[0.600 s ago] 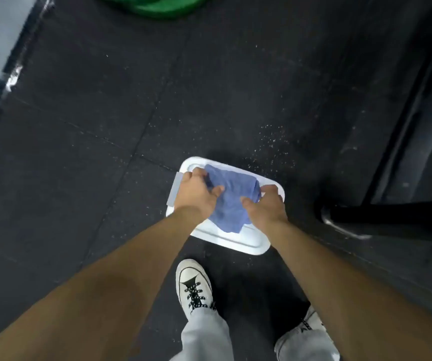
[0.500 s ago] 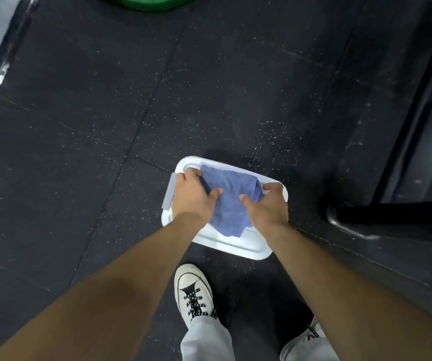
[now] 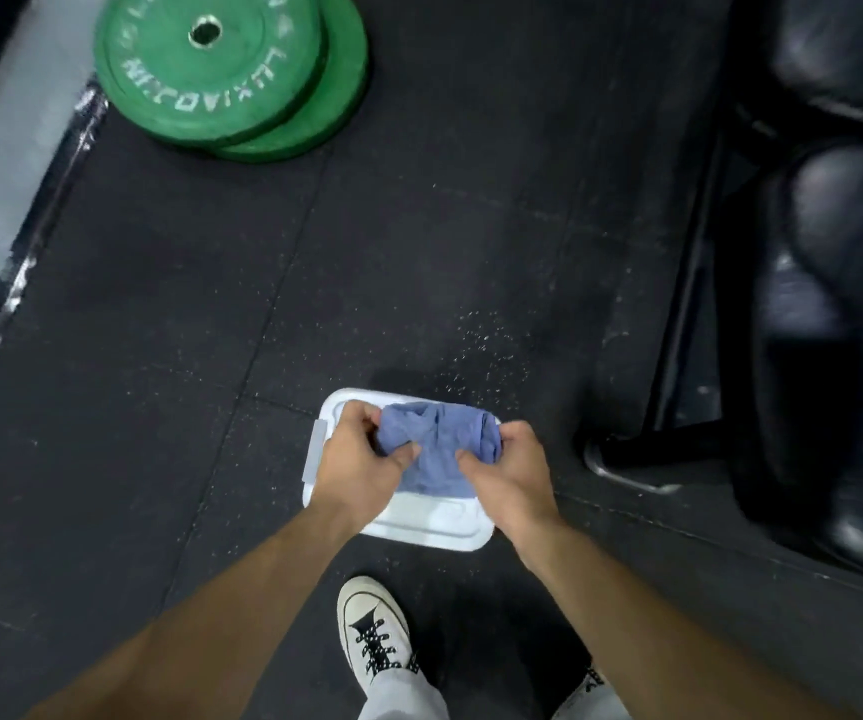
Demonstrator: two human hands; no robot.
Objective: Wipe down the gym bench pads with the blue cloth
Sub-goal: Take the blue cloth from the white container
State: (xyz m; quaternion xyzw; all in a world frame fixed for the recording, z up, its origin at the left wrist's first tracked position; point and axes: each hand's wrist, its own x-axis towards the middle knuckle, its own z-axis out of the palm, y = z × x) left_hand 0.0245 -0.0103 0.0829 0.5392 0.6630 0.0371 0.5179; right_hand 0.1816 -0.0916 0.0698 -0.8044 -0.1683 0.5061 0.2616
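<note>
While a person is standing on a dark rubber gym floor (image 3: pixel 169 314) and looking straight down, both bare arms are reaching forward and low. Each of the two hands is gripping one end of a blue cloth (image 3: pixel 437 449), which is bunching and wrinkling between them. On one side, the left hand (image 3: pixel 359 459) is pinching the cloth with thumb and curled fingers. Opposite it, the right hand (image 3: pixel 509 472) is clenching the other end in the same way. Directly beneath the cloth, a white rectangular tub (image 3: pixel 419 522) with rounded corners is sitting on the floor, and the cloth's loose middle is hanging down over its opening; whether the cloth is touching the tub cannot be told. Small pale specks are scattering across the floor just beyond the tub's far right corner.

Near the far left corner of the floor, two green weight plates (image 3: pixel 221 70) are lying flat, one overlapping the other. Along the floor's right edge, black padded gym bench pads (image 3: pixel 850 241) are showing above a black metal frame (image 3: pixel 678 324), well apart from the cloth. At the near edge, a white sneaker (image 3: pixel 372 636) with black laces and grey trouser legs are showing between the forearms.
</note>
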